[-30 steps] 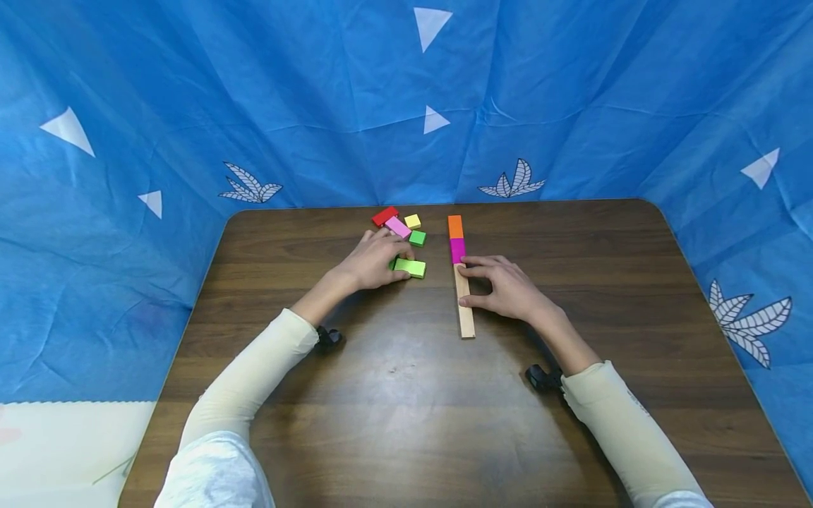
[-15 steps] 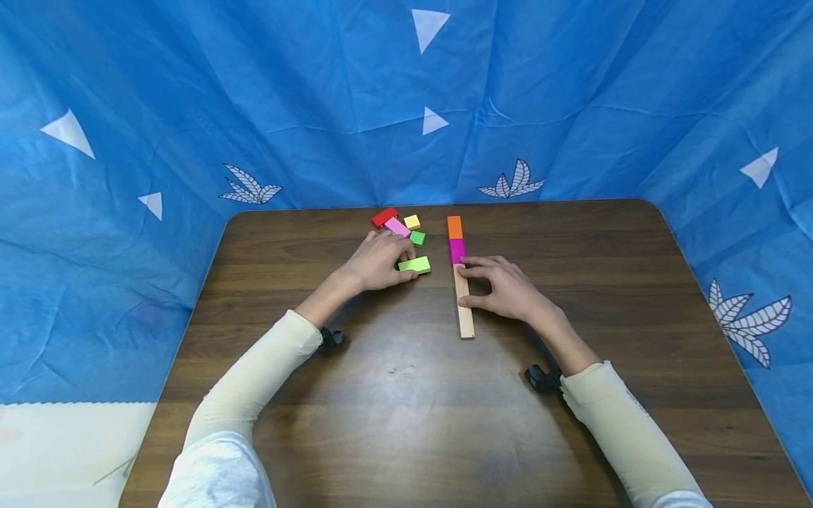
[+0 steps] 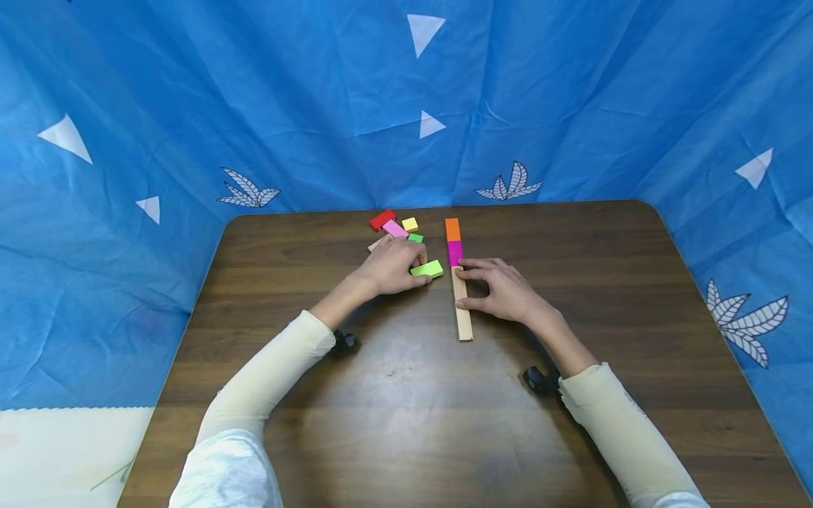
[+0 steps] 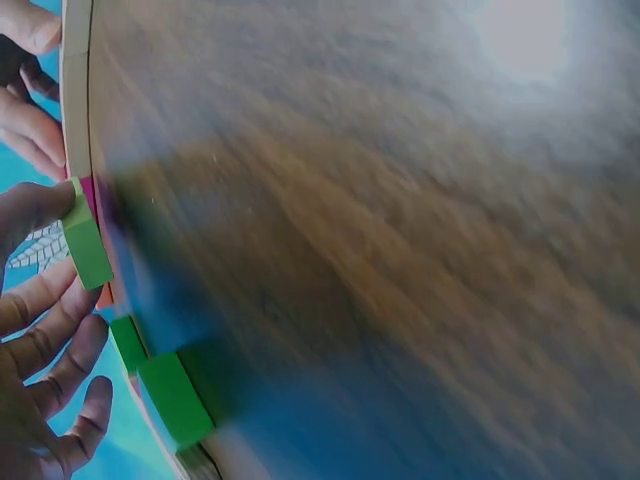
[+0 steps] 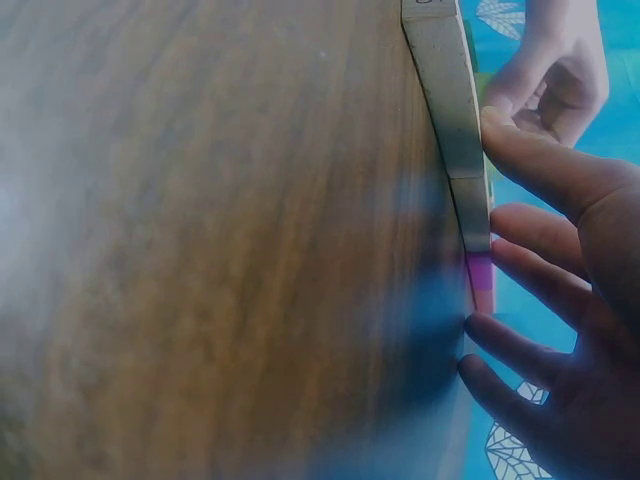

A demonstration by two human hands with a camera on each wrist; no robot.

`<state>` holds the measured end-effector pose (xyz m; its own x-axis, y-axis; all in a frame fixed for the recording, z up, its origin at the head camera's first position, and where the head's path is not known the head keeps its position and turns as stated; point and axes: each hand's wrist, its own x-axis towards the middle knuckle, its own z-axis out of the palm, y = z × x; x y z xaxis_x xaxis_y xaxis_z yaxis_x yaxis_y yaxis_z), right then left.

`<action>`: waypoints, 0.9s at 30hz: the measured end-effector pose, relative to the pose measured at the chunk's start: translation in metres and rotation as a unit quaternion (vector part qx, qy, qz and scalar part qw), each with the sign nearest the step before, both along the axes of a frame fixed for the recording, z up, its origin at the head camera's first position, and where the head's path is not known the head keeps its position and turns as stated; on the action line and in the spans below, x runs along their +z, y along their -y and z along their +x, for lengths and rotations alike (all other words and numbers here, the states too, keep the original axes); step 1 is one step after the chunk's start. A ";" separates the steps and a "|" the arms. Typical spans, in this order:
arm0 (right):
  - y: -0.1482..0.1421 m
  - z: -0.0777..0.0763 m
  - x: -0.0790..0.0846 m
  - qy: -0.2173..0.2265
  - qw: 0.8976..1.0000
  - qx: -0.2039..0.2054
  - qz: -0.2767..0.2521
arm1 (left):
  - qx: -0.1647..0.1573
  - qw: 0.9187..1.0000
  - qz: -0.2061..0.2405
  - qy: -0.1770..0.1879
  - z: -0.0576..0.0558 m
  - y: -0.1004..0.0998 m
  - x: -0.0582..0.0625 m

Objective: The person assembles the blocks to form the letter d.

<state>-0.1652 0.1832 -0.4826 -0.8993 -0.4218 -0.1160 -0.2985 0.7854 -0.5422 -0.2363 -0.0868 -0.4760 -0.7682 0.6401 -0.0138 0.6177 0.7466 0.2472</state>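
Between thumb and fingers, my left hand [image 3: 395, 268] pinches a light green block [image 3: 428, 269], just left of a straight row of blocks. In the left wrist view this light green block [image 4: 88, 235] is held by one end. The row runs from an orange block [image 3: 452, 229] at the far end through a magenta block [image 3: 454, 252] to plain wooden blocks [image 3: 465, 323] at the near end. My right hand [image 3: 502, 289] lies along the row's right side, its thumb and fingertips touching the plain wood, with nothing enclosed in the palm.
Behind my left hand lie a red block [image 3: 382, 219], a pink block [image 3: 395, 229], a yellow block [image 3: 409, 224], a green block [image 3: 416, 238] and a partly hidden plain wooden block [image 3: 379, 243]. Blue cloth [image 3: 343, 106] hangs beyond the table's far edge.
My left hand has carried the light green block rightward, closer to the row. A plain wooden block has come into sight behind that hand. The right hand stays in place at the row.
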 end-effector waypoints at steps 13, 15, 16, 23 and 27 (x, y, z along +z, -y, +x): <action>-0.001 0.004 -0.009 -0.005 1.000 -0.003 -0.004 | -0.005 1.000 -0.019 -0.008 0.004 -0.014 -0.007; -0.002 0.003 -0.008 -0.006 1.000 -0.005 -0.005 | -0.004 1.000 -0.017 -0.008 0.003 -0.015 -0.007; -0.003 0.003 -0.007 -0.006 1.000 -0.005 -0.005 | -0.005 1.000 -0.016 -0.007 0.003 -0.015 -0.007; -0.005 0.003 -0.008 -0.008 1.000 -0.007 -0.008 | 0.002 1.000 -0.007 0.003 0.003 -0.016 -0.010; -0.004 0.004 -0.007 -0.009 1.000 -0.006 -0.017 | 0.019 1.000 0.006 0.022 0.004 -0.015 -0.010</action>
<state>-0.1611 0.1872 -0.4895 -0.9059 -0.4148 -0.0855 -0.2997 0.7704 -0.5627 -0.2325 -0.0723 -0.4858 -0.7911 0.6102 -0.0414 0.5766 0.7666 0.2826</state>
